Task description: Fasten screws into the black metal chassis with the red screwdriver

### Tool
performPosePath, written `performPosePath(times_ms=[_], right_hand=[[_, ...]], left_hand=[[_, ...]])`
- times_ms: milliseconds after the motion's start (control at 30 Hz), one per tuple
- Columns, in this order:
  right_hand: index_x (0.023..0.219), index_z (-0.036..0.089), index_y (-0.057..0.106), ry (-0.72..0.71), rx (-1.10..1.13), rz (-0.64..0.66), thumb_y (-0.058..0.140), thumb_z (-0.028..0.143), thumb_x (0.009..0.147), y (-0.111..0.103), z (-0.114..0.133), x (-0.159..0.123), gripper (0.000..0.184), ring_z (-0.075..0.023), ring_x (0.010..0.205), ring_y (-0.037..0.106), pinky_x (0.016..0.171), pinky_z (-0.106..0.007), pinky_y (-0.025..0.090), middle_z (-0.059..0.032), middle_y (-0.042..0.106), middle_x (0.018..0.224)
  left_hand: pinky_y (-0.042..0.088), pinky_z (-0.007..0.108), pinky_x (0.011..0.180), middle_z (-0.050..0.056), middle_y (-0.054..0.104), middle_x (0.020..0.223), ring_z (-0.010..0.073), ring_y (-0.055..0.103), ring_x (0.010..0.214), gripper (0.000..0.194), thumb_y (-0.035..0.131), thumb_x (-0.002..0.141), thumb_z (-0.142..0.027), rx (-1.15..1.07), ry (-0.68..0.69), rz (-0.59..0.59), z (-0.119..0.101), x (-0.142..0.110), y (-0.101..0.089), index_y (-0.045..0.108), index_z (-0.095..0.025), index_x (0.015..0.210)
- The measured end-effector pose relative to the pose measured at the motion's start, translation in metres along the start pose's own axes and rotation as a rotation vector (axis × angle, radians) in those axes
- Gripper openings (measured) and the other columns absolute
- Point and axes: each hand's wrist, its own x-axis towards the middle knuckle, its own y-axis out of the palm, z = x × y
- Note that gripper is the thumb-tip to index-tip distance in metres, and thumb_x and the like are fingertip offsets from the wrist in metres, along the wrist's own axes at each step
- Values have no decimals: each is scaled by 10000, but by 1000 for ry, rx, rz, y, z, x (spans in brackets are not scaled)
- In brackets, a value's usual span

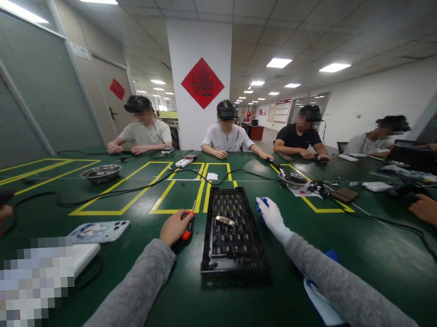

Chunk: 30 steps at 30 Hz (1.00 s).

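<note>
My left hand point(176, 227) is closed around a screwdriver point(187, 232) with a red and black handle, its thin shaft pointing away from me. Between my hands lies a long black plastic tray-like housing point(208, 261) with rows of slots inside. A small brass-coloured metal piece point(225, 220) rests across those slots, touched by neither hand. Just right of the housing is my right hand point(274, 216), in a white glove with blue on the finger side. Its fingers are loosely bent and partly apart, with nothing visible in them.
A patterned phone point(101, 231) lies at left. Metal bowls point(101, 173) stand farther off, one at right point(294, 180). Black cables point(146, 186) cross the green table point(182, 302). A blue and white glove-like item point(321, 299) lies beneath my right forearm. Several people sit around.
</note>
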Motion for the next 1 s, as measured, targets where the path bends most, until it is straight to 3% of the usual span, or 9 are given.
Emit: performPosePath(times_ms=[133, 233, 367, 467, 567, 700, 833, 900, 1000], right_hand=[[965, 245, 652, -249, -240, 221, 571, 604, 697, 9, 28, 5, 455, -224, 1084, 456, 931, -348, 317, -61, 568, 1134], [980, 265, 668, -357, -383, 335, 567, 632, 693, 28, 40, 5, 477, -263, 1226, 316, 1006, -409, 201, -59, 486, 1272], [866, 279, 710, -396, -478, 415, 583, 582, 717, 49, 42, 11, 360, -267, 1172, 359, 972, -414, 221, -43, 546, 1189], [806, 282, 721, -386, -488, 432, 618, 526, 716, 54, 38, 16, 279, -251, 1098, 418, 926, -388, 271, -35, 600, 1072], [792, 276, 722, -391, -467, 441, 629, 532, 703, 49, 36, 15, 287, -245, 1077, 436, 921, -376, 289, -33, 605, 1055], [970, 254, 683, -398, -389, 390, 643, 523, 695, 33, 44, 7, 386, -253, 1107, 425, 950, -390, 286, -58, 570, 1131], [1077, 238, 611, -392, -238, 300, 449, 524, 836, 25, 68, -7, 407, -206, 1040, 488, 930, -359, 341, -55, 588, 1099], [1137, 244, 557, -383, -151, 292, 340, 510, 885, 29, 82, -14, 426, -162, 953, 543, 856, -301, 407, -30, 610, 1062], [1037, 197, 574, -318, -61, 271, 216, 462, 921, 35, 92, -15, 460, -137, 811, 580, 719, -253, 456, -14, 646, 907]], left_hand=[[427, 290, 744, 68, 673, 901, 222, 604, 849, 419, 433, 787, -502, -34, 36, 11, -6, -1, 4, 654, -196, 967], [429, 288, 712, 60, 671, 864, 212, 608, 793, 439, 435, 782, -523, -47, 49, 10, -10, -3, 7, 646, -196, 986], [413, 282, 637, 51, 659, 797, 215, 608, 725, 521, 476, 728, -604, 19, 39, 9, -17, -8, 7, 617, -195, 1019], [395, 277, 597, 61, 664, 766, 227, 608, 705, 510, 496, 685, -645, 86, 12, 53, -24, -11, 5, 635, -199, 888], [373, 272, 564, 64, 667, 710, 228, 602, 658, 415, 545, 649, -609, 169, -16, 102, -30, -11, 4, 617, -200, 675], [348, 269, 533, 57, 624, 591, 208, 580, 589, 406, 497, 710, -549, 131, -10, 75, -42, -12, -3, 572, -184, 550], [361, 265, 549, 23, 579, 588, 176, 549, 596, 407, 434, 789, -517, -59, 149, -78, -78, -20, -14, 551, -174, 602], [371, 260, 547, 11, 573, 609, 161, 533, 588, 389, 437, 803, -514, -148, 247, -86, -107, -30, -16, 565, -171, 669], [409, 275, 592, 17, 583, 639, 167, 537, 606, 320, 494, 791, -462, -153, 367, -50, -145, -45, -18, 598, -162, 750]])
